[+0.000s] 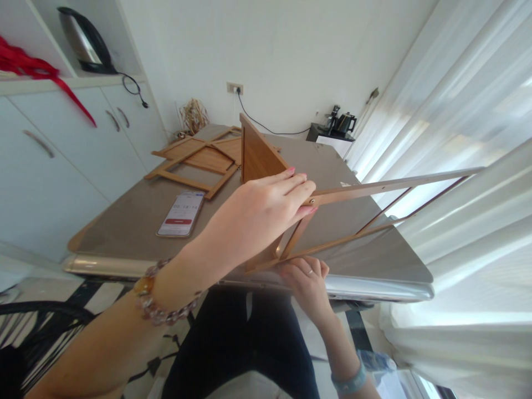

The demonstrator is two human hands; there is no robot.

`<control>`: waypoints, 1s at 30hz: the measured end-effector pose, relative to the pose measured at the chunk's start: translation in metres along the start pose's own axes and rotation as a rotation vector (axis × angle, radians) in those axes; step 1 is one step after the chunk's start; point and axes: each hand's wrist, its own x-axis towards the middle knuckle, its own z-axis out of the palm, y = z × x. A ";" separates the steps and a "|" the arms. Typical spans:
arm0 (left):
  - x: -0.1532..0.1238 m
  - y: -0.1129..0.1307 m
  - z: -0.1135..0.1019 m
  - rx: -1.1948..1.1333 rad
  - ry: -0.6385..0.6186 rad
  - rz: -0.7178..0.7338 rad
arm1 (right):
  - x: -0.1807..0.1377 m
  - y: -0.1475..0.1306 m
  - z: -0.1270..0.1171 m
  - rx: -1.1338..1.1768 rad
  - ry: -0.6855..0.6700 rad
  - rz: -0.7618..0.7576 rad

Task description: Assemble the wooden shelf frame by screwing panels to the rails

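The left forearm, ringed by a beaded bracelet, extends toward a wooden frame held at the near edge of a gray tabletop. The left hand clasps the frame's upper corner beside a metal fitting, apparently to keep it standing on its side. Below, the right hand is curled against the lower rail; whether it grips or merely braces cannot be told. Contact high and low likely steadies the long rails jutting rightward. The frame is slim and light brown, its rails linked by crossbars. A brown panel rises just behind the left hand, which hides any join. Other wooden pieces lie beyond a lit phone, perhaps kept aside for working room.
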 end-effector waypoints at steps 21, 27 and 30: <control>-0.001 0.000 0.000 0.003 0.016 0.012 | -0.008 -0.008 0.009 -0.181 0.246 -0.067; 0.000 0.000 -0.001 0.001 0.024 0.018 | -0.003 -0.019 0.003 -0.259 0.215 -0.057; 0.000 0.000 -0.001 0.004 0.033 0.026 | -0.003 -0.022 0.002 -0.281 0.201 -0.056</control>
